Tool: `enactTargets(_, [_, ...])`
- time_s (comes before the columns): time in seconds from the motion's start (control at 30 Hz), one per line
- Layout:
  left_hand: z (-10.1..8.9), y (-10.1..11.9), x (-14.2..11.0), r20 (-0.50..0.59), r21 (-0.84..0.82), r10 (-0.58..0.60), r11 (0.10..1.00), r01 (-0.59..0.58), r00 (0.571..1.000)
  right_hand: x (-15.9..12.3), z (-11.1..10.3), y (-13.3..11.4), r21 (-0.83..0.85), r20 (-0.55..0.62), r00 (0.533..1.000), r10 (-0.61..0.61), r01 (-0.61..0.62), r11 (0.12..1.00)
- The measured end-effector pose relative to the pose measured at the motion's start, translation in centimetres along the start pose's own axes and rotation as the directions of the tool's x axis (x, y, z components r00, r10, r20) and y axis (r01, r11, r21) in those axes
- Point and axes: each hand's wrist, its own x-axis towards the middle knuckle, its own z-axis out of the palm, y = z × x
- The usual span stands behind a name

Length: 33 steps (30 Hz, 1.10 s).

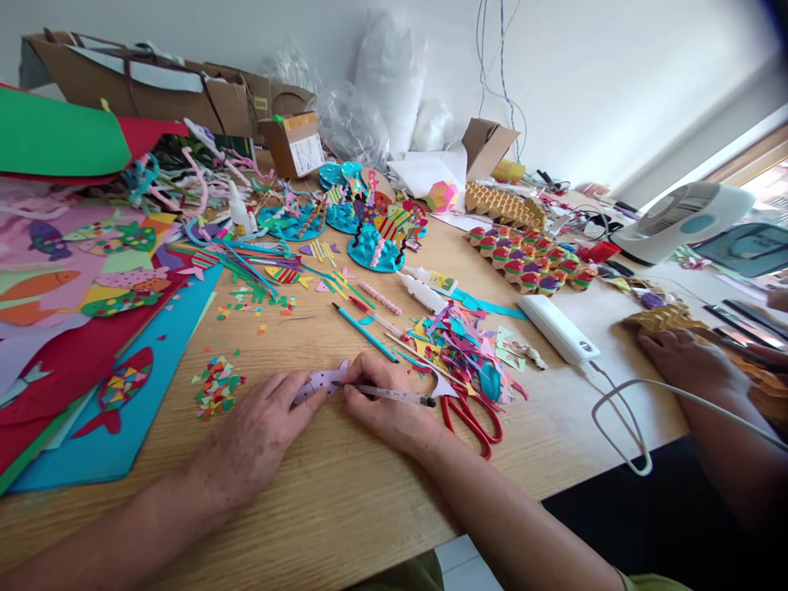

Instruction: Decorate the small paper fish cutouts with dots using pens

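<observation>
A small lilac paper fish (321, 380) with dark spots lies flat on the wooden table. My left hand (262, 419) holds it down at the body, thumb and fingers pressed along its edges. Between the fingers of my right hand (382, 402) is a clear-barrelled pen (403, 396), its tip at the fish near the tail. Left of the fish sits a pile of tiny coloured paper bits (218, 390). Red-handled scissors (486, 427) rest just right of my right hand, their blades hidden under paper scraps (465, 341). A blue pencil-like stick (366, 332) lies beyond my hands.
Coloured sheets with paper fish (166, 361) cover the left side. Glue bottles (423, 293), blue decorated discs (375, 254) and a painted egg tray (529, 258) stand farther back. At right are a white power strip (557, 328) with its cable, a fan (683, 217) and another person's hand (683, 361).
</observation>
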Motion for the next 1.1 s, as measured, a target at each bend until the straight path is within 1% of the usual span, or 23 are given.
enactTargets(0.13, [-0.19,-0.04,0.1,0.014,-0.001,-0.003,1.0,0.003,1.0,0.04,0.0,0.05,-0.006,-0.004,1.0,0.023,-0.023,1.0])
enactTargets(0.23, [-0.42,-0.13,0.27,0.028,0.01,0.024,1.0,-0.025,0.999,0.06,0.02,0.12,0.0,-0.003,1.0,0.002,-0.002,1.0])
enactTargets(0.43, [-0.27,-0.13,0.27,-0.008,0.024,0.009,1.0,-0.008,1.0,0.0,0.02,0.0,-0.001,0.001,1.0,0.019,-0.018,1.0])
enactTargets(0.57, [-0.54,-0.2,0.3,0.019,0.018,0.043,0.999,-0.044,0.999,-0.01,0.01,-0.06,-0.004,-0.009,1.0,0.022,-0.022,1.0])
enactTargets(0.73, [-0.78,-0.22,0.35,0.028,0.026,0.033,0.999,-0.034,0.999,0.03,0.02,0.07,0.004,-0.004,1.0,0.015,-0.015,1.0])
enactTargets(0.8, [-0.7,-0.18,0.35,0.034,0.028,0.038,0.999,-0.039,0.999,0.03,0.02,0.12,0.006,-0.013,1.0,0.013,-0.013,1.0])
enactTargets(0.93, [-0.4,-0.02,0.3,0.002,0.026,0.009,1.0,-0.01,1.0,0.04,0.01,0.12,0.005,-0.006,1.0,-0.001,0.001,1.0])
enactTargets(1.1, [-0.19,0.04,0.12,0.009,0.011,-0.008,1.0,0.008,1.0,0.09,-0.07,-0.04,-0.014,-0.004,1.0,0.016,-0.016,1.0])
